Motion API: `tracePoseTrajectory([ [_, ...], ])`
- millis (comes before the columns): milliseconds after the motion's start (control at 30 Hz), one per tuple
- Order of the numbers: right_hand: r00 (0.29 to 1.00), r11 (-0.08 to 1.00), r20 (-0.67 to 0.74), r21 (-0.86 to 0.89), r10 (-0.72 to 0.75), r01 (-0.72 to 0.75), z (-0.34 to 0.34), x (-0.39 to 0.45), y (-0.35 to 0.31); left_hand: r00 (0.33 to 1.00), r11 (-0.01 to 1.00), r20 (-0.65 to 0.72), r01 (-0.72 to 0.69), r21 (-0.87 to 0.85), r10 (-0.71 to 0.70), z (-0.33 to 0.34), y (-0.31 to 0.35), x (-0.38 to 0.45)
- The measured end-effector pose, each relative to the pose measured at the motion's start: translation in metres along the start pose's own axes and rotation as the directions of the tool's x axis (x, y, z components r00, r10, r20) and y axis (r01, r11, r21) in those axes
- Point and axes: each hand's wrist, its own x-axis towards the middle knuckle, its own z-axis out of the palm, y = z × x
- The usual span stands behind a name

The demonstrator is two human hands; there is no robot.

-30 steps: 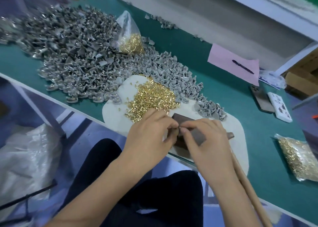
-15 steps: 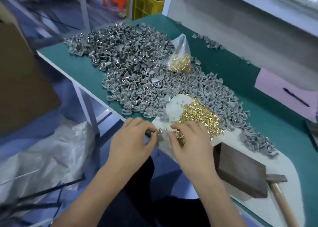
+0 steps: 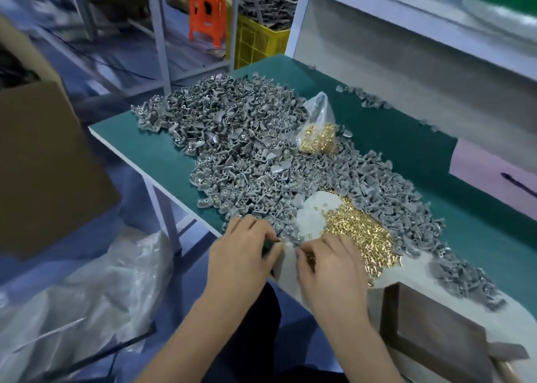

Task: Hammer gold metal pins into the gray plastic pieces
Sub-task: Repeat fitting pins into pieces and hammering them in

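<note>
Pin seating, near bench edge: left hand and right hand pinching small parts too tiny to identify; advise aligning gold pin squarely with gray piece before hammering.

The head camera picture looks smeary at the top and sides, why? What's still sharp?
Head view: the orange stool, the shelf frames and the cardboard box at the edges are streaked, likely from head motion; the wide lens also bends the table edge. The gray pieces, gold pins and both hands, left and right, look sharper.

No text, label or number can be read anywhere.
</note>
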Motion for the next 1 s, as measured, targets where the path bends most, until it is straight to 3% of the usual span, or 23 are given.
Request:
tracePoseTrajectory([
  [167,0.999,0.999,-0.021,0.030,0.030,-0.029,-0.005,0.003,0.005,0.997,0.997,-0.041,-0.068,-0.023,0.067,0.002,0.009,-0.002],
  [400,1.000,1.000,0.002,0.004,-0.012,0.012,-0.005,0.005,0.003,0.993,0.992,0.025,-0.115,-0.049,0.116,0.010,0.019,-0.005],
  [667,0.988,0.999,0.151,-0.044,0.001,0.006,-0.006,0.017,0.002,0.995,0.996,-0.052,-0.086,-0.041,0.083,0.006,0.022,-0.009],
  [833,0.988,0.983,0.106,0.138,0.109,-0.124,-0.034,0.013,0.027,0.991,0.983,-0.031,-0.135,-0.125,0.132,0.005,0.033,-0.005],
  [1000,0.970,0.944,-0.022,0.240,0.240,-0.228,-0.066,-0.002,0.079,0.967,0.943,0.116,-0.190,-0.273,0.228,0.013,0.067,0.007],
])
